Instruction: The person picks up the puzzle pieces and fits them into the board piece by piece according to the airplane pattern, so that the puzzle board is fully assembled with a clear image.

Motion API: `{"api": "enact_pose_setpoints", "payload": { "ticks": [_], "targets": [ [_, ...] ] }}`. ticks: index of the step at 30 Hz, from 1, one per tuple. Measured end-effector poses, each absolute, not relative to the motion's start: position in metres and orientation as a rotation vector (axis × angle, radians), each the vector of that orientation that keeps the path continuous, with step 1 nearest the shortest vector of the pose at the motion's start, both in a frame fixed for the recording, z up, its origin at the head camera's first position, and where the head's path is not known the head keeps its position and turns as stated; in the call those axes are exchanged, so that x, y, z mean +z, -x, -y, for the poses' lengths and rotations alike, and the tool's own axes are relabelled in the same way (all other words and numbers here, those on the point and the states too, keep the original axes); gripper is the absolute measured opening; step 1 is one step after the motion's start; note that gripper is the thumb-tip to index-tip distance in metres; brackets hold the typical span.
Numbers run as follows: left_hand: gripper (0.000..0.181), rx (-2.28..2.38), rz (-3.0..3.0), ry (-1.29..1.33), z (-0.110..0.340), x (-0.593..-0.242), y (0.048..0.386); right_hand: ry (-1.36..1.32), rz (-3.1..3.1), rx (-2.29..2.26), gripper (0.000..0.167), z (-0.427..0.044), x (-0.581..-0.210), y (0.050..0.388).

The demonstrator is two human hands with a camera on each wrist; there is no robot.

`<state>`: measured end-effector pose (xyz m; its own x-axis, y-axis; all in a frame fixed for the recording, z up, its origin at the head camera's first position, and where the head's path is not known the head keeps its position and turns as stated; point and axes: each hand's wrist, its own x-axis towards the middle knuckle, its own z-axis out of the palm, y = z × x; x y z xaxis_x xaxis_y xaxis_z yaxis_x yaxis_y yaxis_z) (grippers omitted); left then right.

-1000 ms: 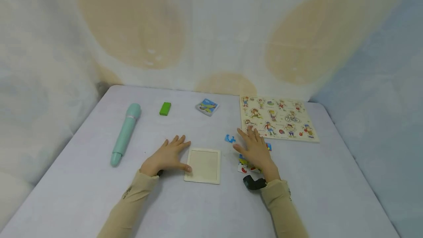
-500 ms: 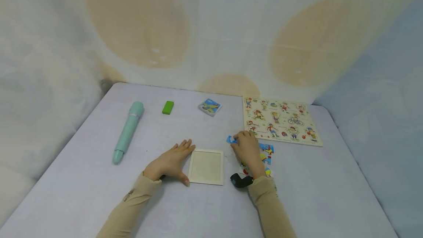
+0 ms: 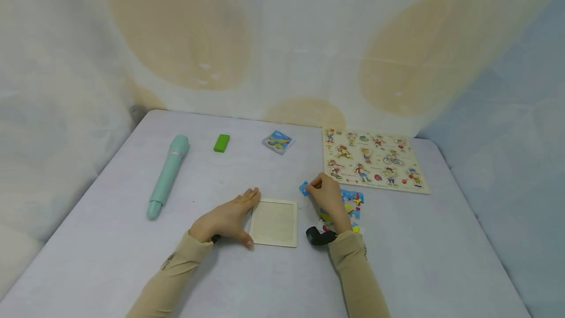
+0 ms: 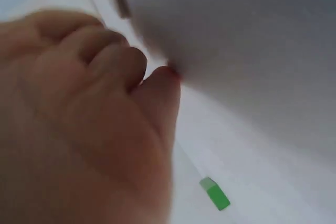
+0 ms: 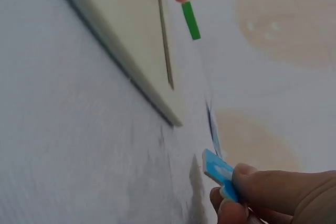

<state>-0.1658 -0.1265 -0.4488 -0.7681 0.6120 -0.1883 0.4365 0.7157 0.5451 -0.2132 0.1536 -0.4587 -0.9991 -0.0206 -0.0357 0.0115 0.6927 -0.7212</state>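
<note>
A square pale frame (image 3: 273, 223) lies on the table, and my left hand (image 3: 229, 217) rests at its left edge with the fingers spread. My right hand (image 3: 328, 198) pinches a small blue puzzle piece (image 3: 304, 188) between thumb and fingers, to the upper right of the frame. In the right wrist view the blue piece (image 5: 216, 169) is tilted, held at one end by the right hand (image 5: 278, 192). Several colourful puzzle pieces (image 3: 354, 204) lie under and beside the right forearm, partly hidden by it.
A board with cartoon figures (image 3: 375, 160) lies at the back right. Behind the frame are a small picture tile stack (image 3: 278, 142) and a green block (image 3: 221, 143). A mint-green microphone-shaped object (image 3: 168, 175) lies on the left.
The right hand, spread over the puzzle pieces a second ago, has moved left and taken hold of the blue piece. The left hand has shifted slightly, its thumb now at the frame's edge.
</note>
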Motion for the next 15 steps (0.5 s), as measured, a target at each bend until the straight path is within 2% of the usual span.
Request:
{"api": "enact_pose_setpoints", "payload": {
  "ticks": [15],
  "targets": [
    [0.123, 0.742, -2.589, -0.806, 0.122, -0.455, 0.169, 0.240, -2.538, -1.340, 0.013, -0.088, -0.449, 0.185]
  ]
}}
